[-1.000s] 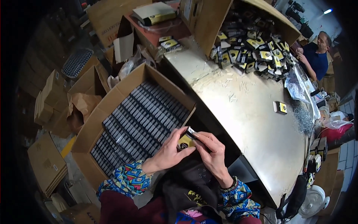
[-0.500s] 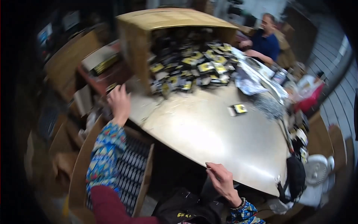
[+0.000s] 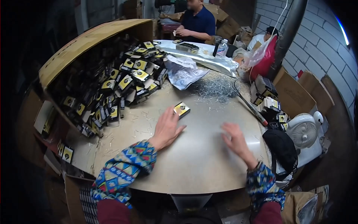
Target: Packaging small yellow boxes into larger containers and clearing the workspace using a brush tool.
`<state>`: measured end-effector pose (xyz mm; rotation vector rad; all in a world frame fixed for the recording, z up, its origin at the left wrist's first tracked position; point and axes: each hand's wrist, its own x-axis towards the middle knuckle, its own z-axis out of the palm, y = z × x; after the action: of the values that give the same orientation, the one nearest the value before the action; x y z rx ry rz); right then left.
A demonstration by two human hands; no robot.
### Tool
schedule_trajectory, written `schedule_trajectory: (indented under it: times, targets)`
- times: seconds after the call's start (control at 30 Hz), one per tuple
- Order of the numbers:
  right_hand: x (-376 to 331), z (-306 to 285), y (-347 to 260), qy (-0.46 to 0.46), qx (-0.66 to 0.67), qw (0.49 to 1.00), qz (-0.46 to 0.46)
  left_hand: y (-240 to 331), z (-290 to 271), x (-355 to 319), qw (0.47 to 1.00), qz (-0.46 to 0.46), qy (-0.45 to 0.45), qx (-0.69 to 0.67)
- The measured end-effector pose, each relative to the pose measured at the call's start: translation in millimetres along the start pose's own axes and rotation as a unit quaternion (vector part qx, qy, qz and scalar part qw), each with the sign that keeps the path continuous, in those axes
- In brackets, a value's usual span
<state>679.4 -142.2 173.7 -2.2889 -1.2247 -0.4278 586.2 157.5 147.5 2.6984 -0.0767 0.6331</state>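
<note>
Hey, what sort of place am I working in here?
Probably a small packing workshop: a large carton lies on its side, spilling small black-and-yellow boxes; thin silvery pieces are heaped on the worktable; and another person is beyond it.

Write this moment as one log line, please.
left hand: open, at small box | right hand: open, over table | beyond: box pile spilling from carton, metal bits

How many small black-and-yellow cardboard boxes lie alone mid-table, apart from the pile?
1: a small black-and-yellow cardboard box, touching or nearly touching the bare left hand, which could hide another.
</note>
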Motion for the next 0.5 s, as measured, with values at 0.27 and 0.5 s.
schedule_trajectory:
  times: [0.27,0.5]
  targets:
    - [16,-31,192,-0.063,-0.296,0.924,0.235,-50,12,123,0.996,0.015,0.086,-0.028]
    - [19,-32,163,-0.123,-0.258,0.94,0.186,-62,49,241,0.984,-0.104,-0.136,0.054]
